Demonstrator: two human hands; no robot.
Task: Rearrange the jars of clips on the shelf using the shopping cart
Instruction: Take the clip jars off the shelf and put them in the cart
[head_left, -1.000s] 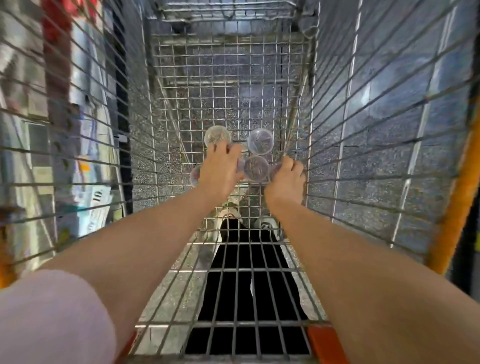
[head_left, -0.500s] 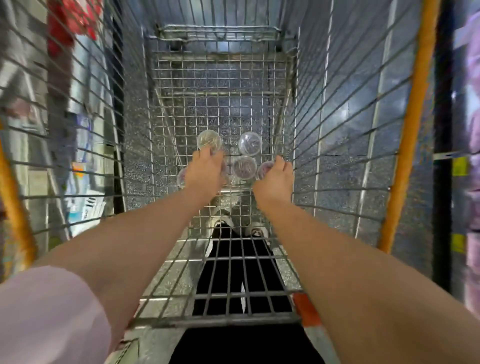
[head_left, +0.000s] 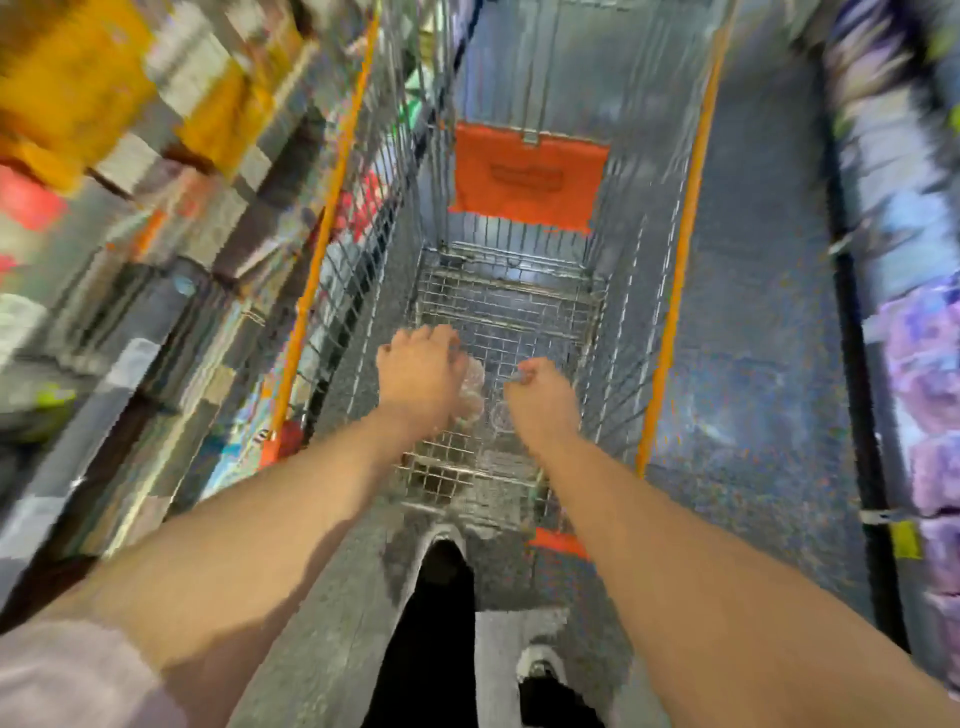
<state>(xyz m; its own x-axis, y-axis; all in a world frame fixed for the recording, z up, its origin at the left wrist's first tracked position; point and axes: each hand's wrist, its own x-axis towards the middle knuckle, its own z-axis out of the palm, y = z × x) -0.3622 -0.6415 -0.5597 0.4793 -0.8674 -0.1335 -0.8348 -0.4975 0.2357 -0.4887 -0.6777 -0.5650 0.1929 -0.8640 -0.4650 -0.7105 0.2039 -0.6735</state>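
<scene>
- While both hands are down inside the shopping cart (head_left: 498, 312), nothing looks placed on the blurred shelf (head_left: 156, 260) at the left; I judge the shelving itself is all still to do.
- On the left hand (head_left: 421, 374) the grip is curled over a clear jar (head_left: 470, 387), low near the cart floor.
- On the right hand (head_left: 543, 402) the grip is curled tight, but blur hides whether it holds anything.

floor (head_left: 753, 312): grey, speckled | left shelves (head_left: 130, 182): stocked, blurred | right shelves (head_left: 909, 338): purple packs, blurred
</scene>
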